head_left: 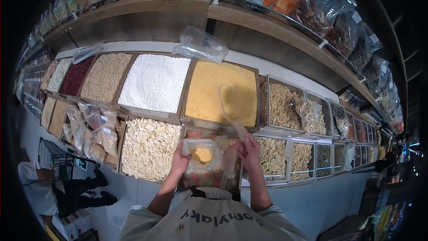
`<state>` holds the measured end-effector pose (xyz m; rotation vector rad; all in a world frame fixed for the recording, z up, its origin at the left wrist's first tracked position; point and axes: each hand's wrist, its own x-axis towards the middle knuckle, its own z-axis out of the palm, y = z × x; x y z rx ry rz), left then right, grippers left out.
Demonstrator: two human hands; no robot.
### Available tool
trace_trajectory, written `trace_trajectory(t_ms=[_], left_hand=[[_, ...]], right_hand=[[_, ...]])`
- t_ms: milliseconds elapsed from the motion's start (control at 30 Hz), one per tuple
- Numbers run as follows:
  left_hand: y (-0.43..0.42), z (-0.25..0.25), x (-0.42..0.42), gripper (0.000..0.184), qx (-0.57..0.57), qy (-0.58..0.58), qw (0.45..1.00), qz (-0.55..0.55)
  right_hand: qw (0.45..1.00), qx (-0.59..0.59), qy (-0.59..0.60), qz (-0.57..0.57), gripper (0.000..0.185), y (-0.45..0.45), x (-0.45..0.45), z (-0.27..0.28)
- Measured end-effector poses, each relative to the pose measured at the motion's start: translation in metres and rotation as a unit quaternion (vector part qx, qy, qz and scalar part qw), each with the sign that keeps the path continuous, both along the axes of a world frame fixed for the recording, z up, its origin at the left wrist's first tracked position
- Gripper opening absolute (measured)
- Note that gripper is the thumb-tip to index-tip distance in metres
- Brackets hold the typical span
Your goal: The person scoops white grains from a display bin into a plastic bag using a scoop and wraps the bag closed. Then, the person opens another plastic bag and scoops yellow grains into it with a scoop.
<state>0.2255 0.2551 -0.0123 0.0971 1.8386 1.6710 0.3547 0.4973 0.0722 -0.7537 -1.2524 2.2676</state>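
Observation:
My left hand (179, 160) grips the side of a clear plastic bag (209, 146), whose mouth is spread. A small heap of yellow grain (201, 155) lies inside it. My right hand (249, 152) is closed around the handle of a clear plastic scoop (226, 107). The scoop's head is over the yellow grain in a wooden bin (200, 85); I cannot tell whether it touches the grain. Another translucent scoop-like piece (228, 169) hangs below, close to my right hand. Under the bag, a bin holds reddish and pale wrapped pieces (196, 180).
Bins of white pellets (154, 82) and pale flat slices (150, 147) stand left. Clear-lidded bins (283, 107) line the right. A crumpled plastic bag (203, 44) lies behind the grain. Shelves (276, 27) overhang the back. A person (40, 187) and a shopping cart (53, 156) are at lower left.

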Motion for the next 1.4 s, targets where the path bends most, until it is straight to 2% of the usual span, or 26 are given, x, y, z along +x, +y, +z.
trace_trajectory(t_ms=[133, 200, 233, 300, 400, 633, 733, 800, 833, 900, 933, 1000, 1100, 1233, 1300, 1400], left_hand=[[-0.002, -0.003, -0.001, 0.08, 0.04, 0.011, 0.999, 0.031], [-0.003, -0.002, -0.002, 0.081, 0.052, 0.028, 0.998, 0.03], [-0.003, -0.002, -0.002, 0.084, 0.026, 0.034, 0.999, 0.027], [-0.004, -0.002, -0.001, 0.085, 0.02, 0.027, 0.999, 0.032], [-0.002, 0.007, 0.0, 0.087, 0.007, 0.035, 0.999, 0.033], [0.003, 0.026, 0.001, 0.087, 0.047, 0.031, 0.998, 0.039], [0.004, 0.038, 0.002, 0.086, 0.054, 0.016, 0.998, 0.036], [0.002, 0.03, 0.002, 0.086, 0.061, 0.013, 0.998, 0.022], [0.002, 0.031, 0.001, 0.085, 0.069, 0.01, 0.998, 0.009], [0.002, 0.039, 0.002, 0.085, 0.055, 0.01, 0.998, 0.006], [0.002, 0.044, 0.003, 0.085, 0.041, 0.01, 0.999, 0.003], [0.003, 0.039, 0.003, 0.082, 0.047, 0.026, 0.998, 0.014], [0.0, 0.041, 0.002, 0.082, 0.055, 0.019, 0.998, 0.017], [-0.001, 0.046, 0.002, 0.083, 0.045, -0.005, 0.999, 0.02], [0.0, 0.037, 0.003, 0.083, 0.045, 0.021, 0.998, 0.026], [0.0, 0.03, 0.003, 0.081, 0.05, 0.04, 0.997, 0.034]], right_hand=[[0.997, -0.05, 0.02, 0.049, 0.045, 0.006, 0.04, 0.005], [0.989, -0.063, 0.063, 0.118, 0.045, 0.012, 0.061, -0.003], [0.989, -0.065, 0.06, 0.122, 0.045, 0.015, 0.071, -0.006], [0.974, -0.072, 0.044, 0.21, 0.048, 0.021, 0.088, -0.011], [0.961, -0.097, 0.032, 0.257, 0.046, 0.023, 0.105, -0.023], [0.958, -0.063, -0.042, 0.276, 0.043, 0.014, 0.117, -0.026], [0.957, -0.033, -0.06, 0.284, 0.04, 0.01, 0.112, -0.023], [0.944, 0.054, -0.133, 0.298, 0.039, 0.005, 0.104, -0.017], [0.944, 0.054, -0.133, 0.298, 0.039, 0.002, 0.097, -0.011], [0.911, 0.157, -0.2, 0.324, 0.039, -0.008, 0.084, 0.0], [0.911, 0.158, -0.199, 0.324, 0.039, -0.013, 0.08, 0.003], [0.879, 0.24, -0.25, 0.327, 0.038, -0.019, 0.073, 0.009], [0.866, 0.28, -0.251, 0.33, 0.038, -0.022, 0.069, 0.014], [0.864, 0.271, -0.255, 0.339, 0.038, -0.023, 0.064, 0.026], [0.842, 0.336, -0.259, 0.333, 0.038, -0.025, 0.063, 0.029], [0.821, 0.371, -0.28, 0.333, 0.038, -0.028, 0.059, 0.039]])
